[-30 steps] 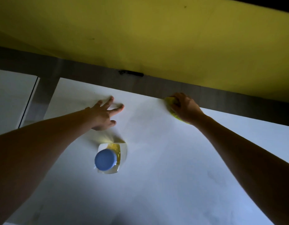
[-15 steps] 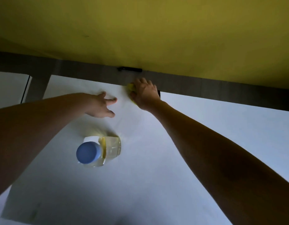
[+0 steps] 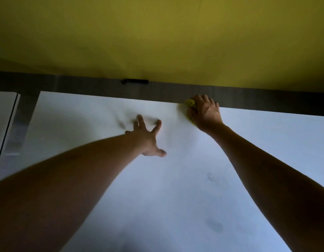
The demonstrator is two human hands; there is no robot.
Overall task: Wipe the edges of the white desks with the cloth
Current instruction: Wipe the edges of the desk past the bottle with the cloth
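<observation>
A crumpled yellow cloth (image 3: 190,102), its axis unclear, is gripped by the right hand (image 3: 204,113) at the smooth white desk's (image 3: 175,179) far edge, below a yellow wall (image 3: 157,37); the left hand (image 3: 148,139) is spread flat

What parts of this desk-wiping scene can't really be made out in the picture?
- Yellow cloth: head view, mostly covered by the right hand; its shape is unclear.
- Left hand: fingertips blurred, so contact with the white desk is uncertain.
- Small black object on the dark strip: too dim to identify.
- Desk's near edge: cut off by the frame.
</observation>
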